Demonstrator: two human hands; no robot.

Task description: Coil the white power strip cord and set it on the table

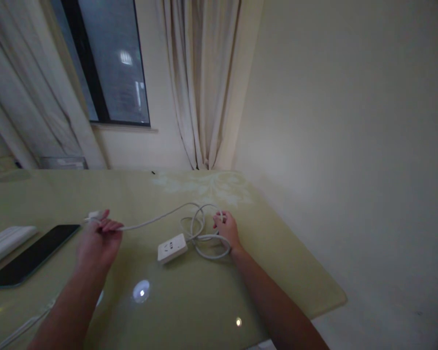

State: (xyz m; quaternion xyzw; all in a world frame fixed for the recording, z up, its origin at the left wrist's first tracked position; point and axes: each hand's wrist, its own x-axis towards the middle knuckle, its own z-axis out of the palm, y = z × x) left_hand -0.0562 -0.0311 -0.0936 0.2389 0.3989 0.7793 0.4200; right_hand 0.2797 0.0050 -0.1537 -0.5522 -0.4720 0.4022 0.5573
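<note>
Socket (172, 248) rests on table (284, 277), between the hands, nearer the right. Its long axis slants away to the right; cord (168, 213) leaves that right end. Left hand (101, 243) pinches cord beside plug (94, 215). Right hand (228, 229) pinches a loop, right of socket. Cord between hands: gently bowed.

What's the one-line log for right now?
left hand: holds cord | right hand: holds cord loop | plug: at left hand | socket: on table, between hands

No lettering, label, brand, number or sign can be read on anything in view.
</note>
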